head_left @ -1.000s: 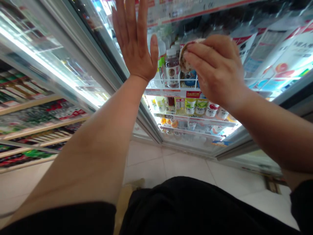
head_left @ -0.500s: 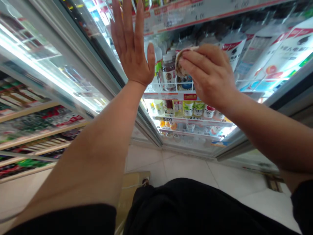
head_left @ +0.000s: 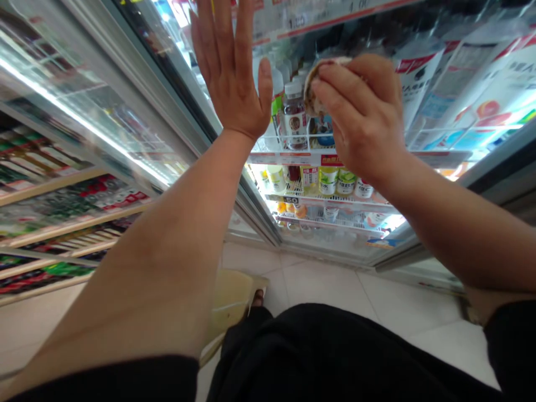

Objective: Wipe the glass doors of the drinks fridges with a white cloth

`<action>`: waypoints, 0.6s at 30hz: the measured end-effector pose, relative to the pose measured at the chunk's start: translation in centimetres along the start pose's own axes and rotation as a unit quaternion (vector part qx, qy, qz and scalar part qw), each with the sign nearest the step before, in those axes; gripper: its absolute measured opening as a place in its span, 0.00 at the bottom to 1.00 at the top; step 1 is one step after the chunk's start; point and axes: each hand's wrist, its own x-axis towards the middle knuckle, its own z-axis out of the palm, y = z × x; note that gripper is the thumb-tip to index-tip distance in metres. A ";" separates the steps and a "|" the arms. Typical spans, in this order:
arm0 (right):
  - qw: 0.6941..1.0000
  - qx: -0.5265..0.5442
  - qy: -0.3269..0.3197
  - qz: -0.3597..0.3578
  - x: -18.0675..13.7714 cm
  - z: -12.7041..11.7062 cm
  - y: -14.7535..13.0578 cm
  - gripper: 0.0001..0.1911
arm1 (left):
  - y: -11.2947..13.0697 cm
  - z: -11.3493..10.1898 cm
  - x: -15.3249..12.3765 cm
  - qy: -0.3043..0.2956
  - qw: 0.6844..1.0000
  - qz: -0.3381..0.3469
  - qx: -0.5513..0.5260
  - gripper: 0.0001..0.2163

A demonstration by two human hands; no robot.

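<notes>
My left hand [head_left: 232, 72] is raised flat, fingers stretched out, against the edge of an opened glass cooler door [head_left: 138, 95]. My right hand [head_left: 362, 117] is curled around a small round packaged item [head_left: 312, 92] with a pale and brown surface, held in front of a wire shelf [head_left: 301, 151] inside the cooler. A clear bottle with a white cap and dark red label [head_left: 295, 115] stands on that shelf just left of the item.
Lower cooler shelves carry several small yoghurt-style bottles [head_left: 330, 181]. The right glass door [head_left: 473, 100] bears printed posters. Wooden shelves of packaged goods [head_left: 62, 206] run along the left. Pale floor tiles [head_left: 335, 285] lie below, and my dark clothing [head_left: 335, 357] fills the bottom.
My right hand with the round item has risen slightly and shifted a little right. The left hand stays flat against the door. The view has tilted a little.
</notes>
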 end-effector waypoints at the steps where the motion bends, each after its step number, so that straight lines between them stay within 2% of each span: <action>1: 1.000 0.002 -0.002 0.001 0.0 0.2 -0.2 0.26 | -0.3 0.2 -0.2 -0.016 1.000 -0.007 -0.006 0.34; 4: 1.000 -0.010 -0.009 -0.018 0.0 0.1 -0.4 0.26 | -0.9 0.9 -0.7 -0.062 0.997 -0.035 -0.001 0.32; 7: 0.998 -0.044 0.001 -0.045 0.3 -0.9 0.2 0.25 | -1.4 1.7 -1.2 -0.084 0.995 -0.049 0.027 0.31; 10: 0.997 -0.066 0.039 -0.018 0.7 -2.0 1.0 0.24 | -1.6 2.2 -1.3 -0.110 0.992 -0.058 0.028 0.33; 13: 0.997 -0.053 0.048 0.017 0.2 -1.6 0.9 0.23 | -1.4 1.8 -0.9 -0.138 0.988 -0.071 0.004 0.36; 18: 0.996 0.013 -0.078 -0.040 -1.7 0.9 -0.3 0.23 | 0.1 0.0 0.2 -0.191 0.976 -0.100 -0.018 0.35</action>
